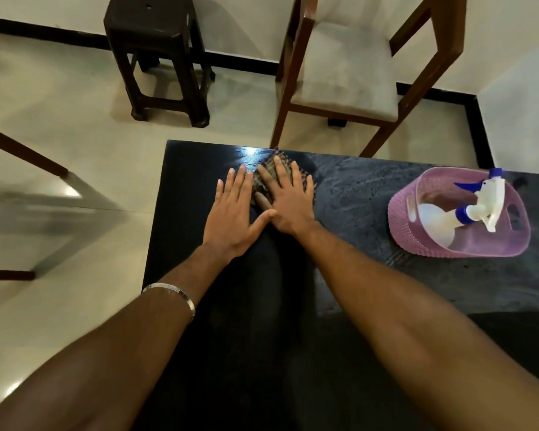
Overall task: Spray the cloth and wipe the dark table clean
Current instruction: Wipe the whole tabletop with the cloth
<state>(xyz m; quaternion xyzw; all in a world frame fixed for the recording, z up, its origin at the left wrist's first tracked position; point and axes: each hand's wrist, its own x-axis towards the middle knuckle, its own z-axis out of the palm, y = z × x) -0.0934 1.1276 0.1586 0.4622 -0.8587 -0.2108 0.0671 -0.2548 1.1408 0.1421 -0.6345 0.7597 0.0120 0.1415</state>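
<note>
A dark checked cloth (pixel 269 169) lies folded near the far edge of the dark table (pixel 355 275). My right hand (pixel 288 197) presses flat on top of it, fingers spread. My left hand (pixel 232 209) lies flat beside it on the left, its fingertips at the cloth's left edge and its thumb touching my right hand. A white spray bottle with a blue nozzle (pixel 467 209) lies tilted inside a pink basket (pixel 402 225) at the table's right. Wet streaks show on the tabletop between the cloth and the basket.
Beyond the table's far edge stand a wooden chair with a grey seat (pixel 346 66) and a dark plastic stool (pixel 162 57). Part of a glass-topped table (pixel 44 209) is at the left. The floor is pale tile.
</note>
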